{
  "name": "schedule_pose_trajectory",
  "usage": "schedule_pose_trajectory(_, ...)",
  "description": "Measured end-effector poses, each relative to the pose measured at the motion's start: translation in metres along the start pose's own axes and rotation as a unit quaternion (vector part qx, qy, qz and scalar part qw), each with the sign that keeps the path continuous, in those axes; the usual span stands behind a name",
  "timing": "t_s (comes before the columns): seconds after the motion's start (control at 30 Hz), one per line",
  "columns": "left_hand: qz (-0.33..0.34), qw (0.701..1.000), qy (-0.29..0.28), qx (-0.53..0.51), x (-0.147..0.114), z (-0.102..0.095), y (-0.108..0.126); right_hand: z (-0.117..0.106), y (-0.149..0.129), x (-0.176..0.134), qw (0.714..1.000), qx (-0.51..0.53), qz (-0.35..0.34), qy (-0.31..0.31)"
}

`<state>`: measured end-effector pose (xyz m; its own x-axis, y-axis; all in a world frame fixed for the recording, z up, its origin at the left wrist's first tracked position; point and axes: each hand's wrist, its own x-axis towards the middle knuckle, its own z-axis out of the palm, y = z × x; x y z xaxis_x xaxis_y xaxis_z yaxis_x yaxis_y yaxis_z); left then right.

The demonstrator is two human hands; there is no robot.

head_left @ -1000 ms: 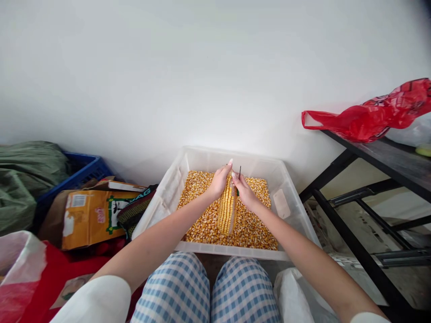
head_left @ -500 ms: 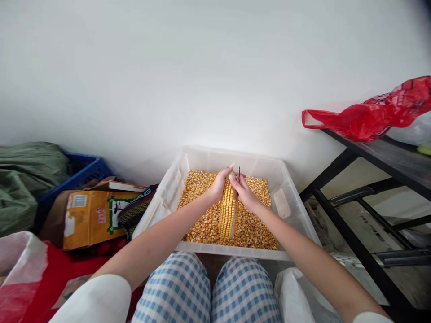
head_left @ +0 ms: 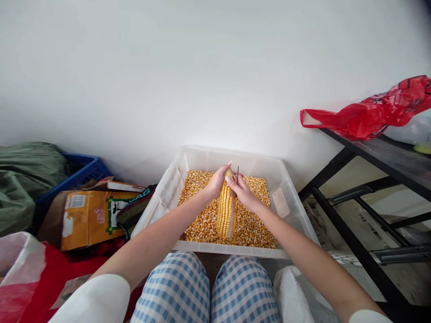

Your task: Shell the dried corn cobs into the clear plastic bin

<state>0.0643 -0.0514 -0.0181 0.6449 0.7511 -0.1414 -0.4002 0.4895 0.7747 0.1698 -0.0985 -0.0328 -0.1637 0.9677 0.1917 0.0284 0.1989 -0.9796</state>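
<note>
A yellow ear of corn (head_left: 225, 211) slants over the clear plastic tub (head_left: 235, 252), its lower end toward me. My left hand (head_left: 217, 181) is closed around the ear's upper end from the left. On the other side, my right hand (head_left: 243, 192) is closed, its thumb lying against the corn. A thin dark rod-like tool (head_left: 238, 169) sticks up out of the right hand; the rest of it is hidden by the fingers. Along the ear's right side runs a pale strip bare of kernels. Loose corn kernels (head_left: 198, 226) cover the tub's bottom below both hands.
At left are an orange cardboard box (head_left: 90, 220), a blue crate (head_left: 90, 169) and a green sack (head_left: 30, 179). A black metal frame (head_left: 350, 237) stands at right, with a red plastic bag (head_left: 367, 116) on top. A white wall (head_left: 215, 80) rises behind the tub.
The ear has turned a little, so more of its bare strip shows. The left hand has shifted slightly left and the ear's top shows more between the hands. Both hands keep their hold.
</note>
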Motion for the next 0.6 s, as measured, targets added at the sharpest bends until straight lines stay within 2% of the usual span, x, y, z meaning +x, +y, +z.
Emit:
schedule_pose_trajectory(0.13, -0.010, 1.000, -0.007, 0.008, -0.001, 0.000, 0.004, -0.002, -0.004, 0.000, 1.000, 0.002, 0.014, -0.017)
schedule_pose_trajectory(0.33, 0.059, 0.997, -0.002, 0.043, 0.004, -0.004, 0.005, -0.002, -0.010, -0.001, 0.997, -0.057, -0.021, -0.038)
schedule_pose_trajectory(0.5, 0.062, 0.997, 0.008, 0.046, 0.006, -0.005, 0.003, -0.011, -0.002, -0.001, 0.990, -0.129, -0.022, -0.060)
schedule_pose_trajectory(0.6, 0.060, 0.997, 0.028, 0.030, 0.006, -0.007, 0.005, -0.014, -0.002, -0.001, 0.988, -0.131, -0.027, -0.077)
